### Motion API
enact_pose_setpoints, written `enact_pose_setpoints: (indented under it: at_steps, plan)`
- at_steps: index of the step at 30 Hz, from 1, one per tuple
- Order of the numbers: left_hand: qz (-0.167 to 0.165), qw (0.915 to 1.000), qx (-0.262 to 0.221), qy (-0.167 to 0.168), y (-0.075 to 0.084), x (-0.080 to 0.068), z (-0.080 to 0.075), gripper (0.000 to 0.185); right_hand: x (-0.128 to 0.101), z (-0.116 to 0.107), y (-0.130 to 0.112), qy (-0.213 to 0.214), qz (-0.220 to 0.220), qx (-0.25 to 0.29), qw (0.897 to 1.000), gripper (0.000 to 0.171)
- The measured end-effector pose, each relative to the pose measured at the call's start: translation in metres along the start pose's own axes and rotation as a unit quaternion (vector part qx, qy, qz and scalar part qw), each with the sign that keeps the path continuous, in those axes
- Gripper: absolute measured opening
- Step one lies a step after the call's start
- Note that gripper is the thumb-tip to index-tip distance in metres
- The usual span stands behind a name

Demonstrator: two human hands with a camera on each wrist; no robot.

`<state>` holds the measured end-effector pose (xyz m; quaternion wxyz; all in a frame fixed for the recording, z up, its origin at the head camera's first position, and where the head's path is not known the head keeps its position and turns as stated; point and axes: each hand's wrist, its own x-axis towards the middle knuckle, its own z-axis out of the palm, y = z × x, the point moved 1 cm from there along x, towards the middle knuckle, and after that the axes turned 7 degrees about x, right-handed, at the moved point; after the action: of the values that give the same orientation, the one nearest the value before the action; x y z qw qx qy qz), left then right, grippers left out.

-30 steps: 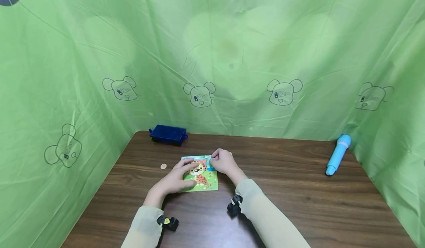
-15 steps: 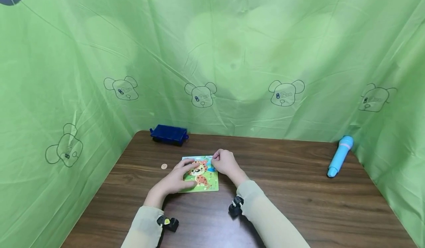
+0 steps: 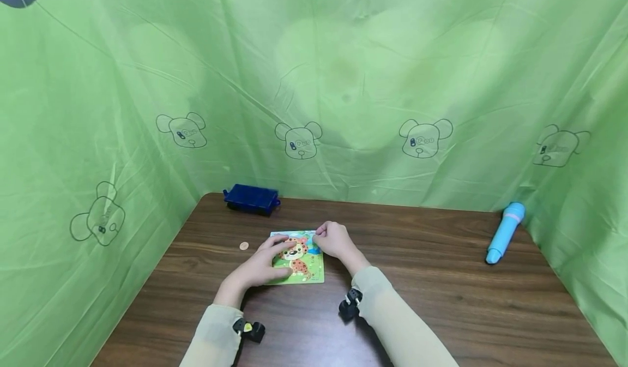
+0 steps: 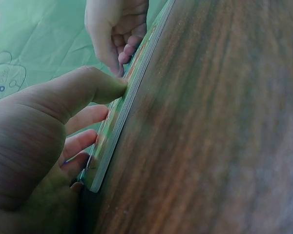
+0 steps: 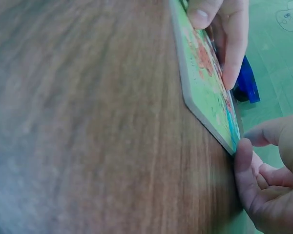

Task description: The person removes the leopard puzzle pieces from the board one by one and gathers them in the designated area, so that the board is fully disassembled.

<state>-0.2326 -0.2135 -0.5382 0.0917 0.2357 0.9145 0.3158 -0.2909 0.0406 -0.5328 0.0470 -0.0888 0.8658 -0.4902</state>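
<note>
A small square puzzle board (image 3: 300,266) with a spotted orange animal on green lies flat on the brown table (image 3: 441,290). My left hand (image 3: 265,263) rests on its left half. The fingers (image 5: 229,44) are stretched over the picture and the thumb (image 4: 95,87) presses against the near edge of the board (image 4: 118,127). My right hand (image 3: 333,240) sits at the far right corner with its fingers curled. Its thumb (image 5: 244,165) touches the corner of the board (image 5: 205,83), and the fingertips (image 4: 124,53) come down on its top.
A dark blue box (image 3: 252,199) stands at the back left by the green curtain (image 3: 314,83), which encloses the table on three sides. A small coin (image 3: 243,245) lies left of the board. A light blue cylinder (image 3: 505,232) lies at the far right.
Both hands stay where they were on the board. Only the head view has shifted a little.
</note>
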Motion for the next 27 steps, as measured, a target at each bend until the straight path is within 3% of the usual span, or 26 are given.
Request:
enact_pose_setpoints:
  at_steps: [5,18,27]
  plan:
    - [-0.007,0.9999,0.012,0.000,0.002,0.000,-0.001,0.073,-0.006,-0.002,-0.010,-0.007,0.032,0.023,0.999,0.015]
    - [-0.010,0.9999,0.012,0.002,0.000,0.002,0.001,0.075,-0.002,-0.003,0.000,-0.036,0.073,0.108,0.991,0.024]
    - [-0.006,0.9999,0.010,0.000,0.003,0.001,0.001,0.075,0.001,-0.005,0.007,-0.038,0.073,0.101,0.992,0.035]
